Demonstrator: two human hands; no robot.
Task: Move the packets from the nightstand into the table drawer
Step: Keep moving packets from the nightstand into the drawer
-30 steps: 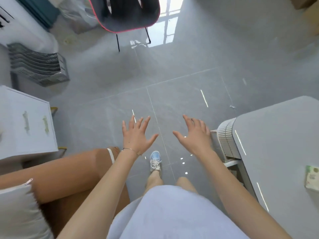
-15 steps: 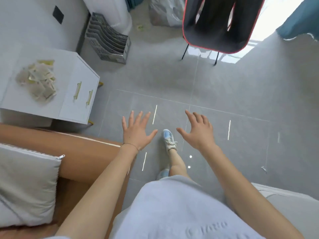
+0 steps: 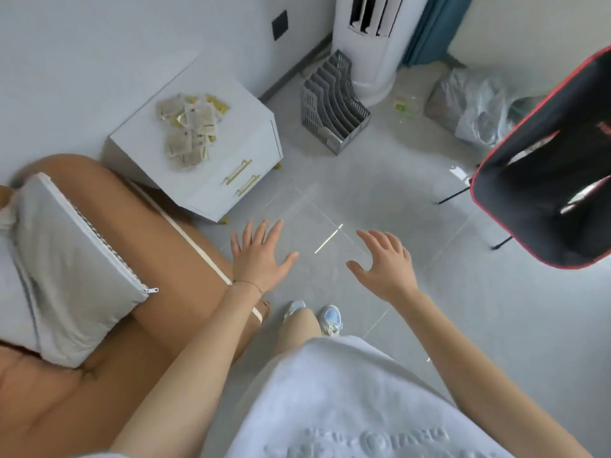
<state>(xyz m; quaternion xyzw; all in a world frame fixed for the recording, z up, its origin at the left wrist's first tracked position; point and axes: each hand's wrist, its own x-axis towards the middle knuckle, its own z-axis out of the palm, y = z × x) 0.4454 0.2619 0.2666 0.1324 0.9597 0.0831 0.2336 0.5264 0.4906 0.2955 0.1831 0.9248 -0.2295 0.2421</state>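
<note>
Both hands, left hand [image 3: 258,256] and right hand [image 3: 385,267], spread empty; loosely heaped packets [image 3: 190,128] near the nightstand [image 3: 228,143] front edge could scatter if scooped hastily.

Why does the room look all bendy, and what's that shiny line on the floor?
Head view: the wide-angle lens bends the nightstand and chair towards the edges; the bright streak is probably light glaring off the glossy floor; the packets look a bit blurry.

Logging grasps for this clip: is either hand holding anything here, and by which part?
Nothing is held. The left hand and right hand are open, fingers spread; the packets lie on the nightstand.
</note>
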